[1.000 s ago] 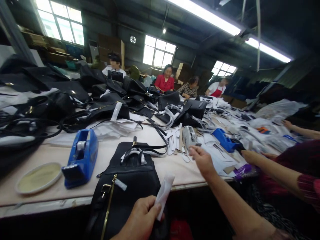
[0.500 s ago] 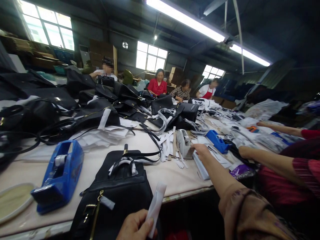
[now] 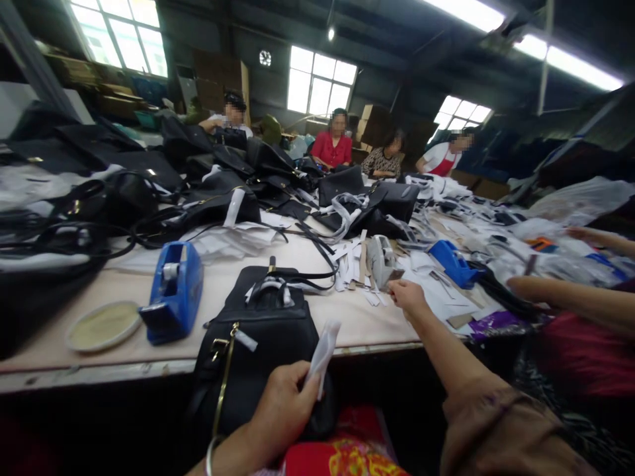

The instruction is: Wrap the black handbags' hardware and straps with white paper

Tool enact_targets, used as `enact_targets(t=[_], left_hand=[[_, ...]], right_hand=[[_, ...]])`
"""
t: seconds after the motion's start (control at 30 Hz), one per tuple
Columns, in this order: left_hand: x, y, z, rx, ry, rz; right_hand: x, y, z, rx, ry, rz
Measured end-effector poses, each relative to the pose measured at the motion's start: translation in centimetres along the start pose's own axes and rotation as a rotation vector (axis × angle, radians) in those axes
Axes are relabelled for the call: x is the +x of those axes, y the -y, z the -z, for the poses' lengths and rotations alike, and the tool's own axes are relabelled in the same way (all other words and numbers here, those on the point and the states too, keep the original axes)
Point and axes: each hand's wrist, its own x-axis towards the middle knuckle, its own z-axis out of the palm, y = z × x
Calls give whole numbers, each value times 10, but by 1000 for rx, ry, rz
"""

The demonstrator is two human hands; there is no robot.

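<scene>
A white strip is pinched in the closed fingers of the left hand, at 3 o'clock on a black bag overhanging the near edge of the tabletop. At the bag's 2 o'clock, the right hand has its fingers bunched by a grey tape dispenser (whether they grip tape, I cannot tell). At 10 o'clock sits a blue tape dispenser.

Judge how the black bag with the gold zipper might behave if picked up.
The black bag could tip downward, as its lower part reaches past the table edge. Its white-wrapped handle may slip in the grip, and its flat front suggests some stiffness.
</scene>
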Motion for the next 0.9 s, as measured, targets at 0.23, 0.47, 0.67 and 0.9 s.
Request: enact_targets(t=[0.23, 0.47, 0.67, 0.9], left_hand=[[-6, 2, -7, 328, -69, -299], [-12, 10, -15, 703, -124, -471], [-21, 10, -10, 777, -102, -527], [-15, 12, -9, 571, -170, -504]], right_hand=[[-164, 5, -29, 51, 627, 89], [-202, -7, -54, -82, 496, -23], [-202, -6, -50, -126, 510, -42], [-217, -4, -47, -138, 460, 94]])
